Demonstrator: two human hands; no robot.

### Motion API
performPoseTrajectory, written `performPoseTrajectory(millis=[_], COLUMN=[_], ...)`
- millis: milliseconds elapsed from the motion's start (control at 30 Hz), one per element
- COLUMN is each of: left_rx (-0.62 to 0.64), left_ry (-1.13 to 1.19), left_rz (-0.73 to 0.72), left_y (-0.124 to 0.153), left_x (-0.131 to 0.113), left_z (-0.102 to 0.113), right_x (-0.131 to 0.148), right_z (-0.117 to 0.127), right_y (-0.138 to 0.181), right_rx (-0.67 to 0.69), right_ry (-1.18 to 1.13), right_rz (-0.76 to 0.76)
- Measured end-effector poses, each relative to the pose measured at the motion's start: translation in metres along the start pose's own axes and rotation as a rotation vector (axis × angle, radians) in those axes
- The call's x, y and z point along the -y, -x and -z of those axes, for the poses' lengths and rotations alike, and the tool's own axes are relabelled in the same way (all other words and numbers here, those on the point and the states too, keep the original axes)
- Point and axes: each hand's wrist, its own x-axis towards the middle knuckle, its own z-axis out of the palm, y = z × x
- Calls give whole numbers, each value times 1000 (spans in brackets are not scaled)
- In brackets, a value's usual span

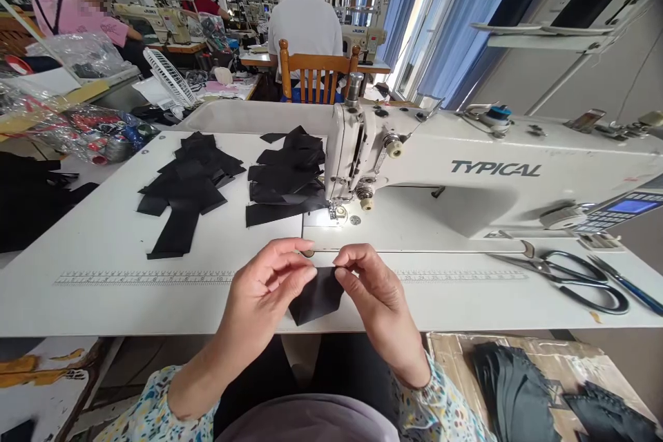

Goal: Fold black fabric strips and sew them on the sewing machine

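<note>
Both my hands hold one small black fabric piece (317, 298) just above the front edge of the white sewing table (103, 235). My left hand (264, 290) pinches its left top edge with closed fingers. My right hand (370, 290) pinches its right top corner. The fabric hangs down between them. The needle and presser foot (336, 210) of the white TYPICAL sewing machine (492, 173) stand a short way beyond my hands. Two piles of black fabric strips (184, 183) (284, 176) lie on the table to the left of the machine head.
Black-handled scissors (574, 276) and a thread snipper (626, 283) lie on the table at right. A printed ruler (145, 279) runs along the table front. A cardboard box with black pieces (523, 387) sits lower right. Other people sit at machines behind, one on a wooden chair (311, 76).
</note>
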Motion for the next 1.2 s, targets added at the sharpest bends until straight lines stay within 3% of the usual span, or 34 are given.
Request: performPoseTrajectory(millis=[500, 900, 1200], left_rx=[6, -35, 35], left_ry=[-246, -282, -339], left_rz=[-339, -317, -266], left_y=[2, 2, 5], left_x=[-6, 3, 0], left_z=[-3, -7, -4], right_x=[4, -1, -3], right_z=[-2, -5, -4], right_y=[4, 7, 8], right_rx=[-22, -45, -36], right_ry=[277, 409, 414], right_rz=[166, 275, 260])
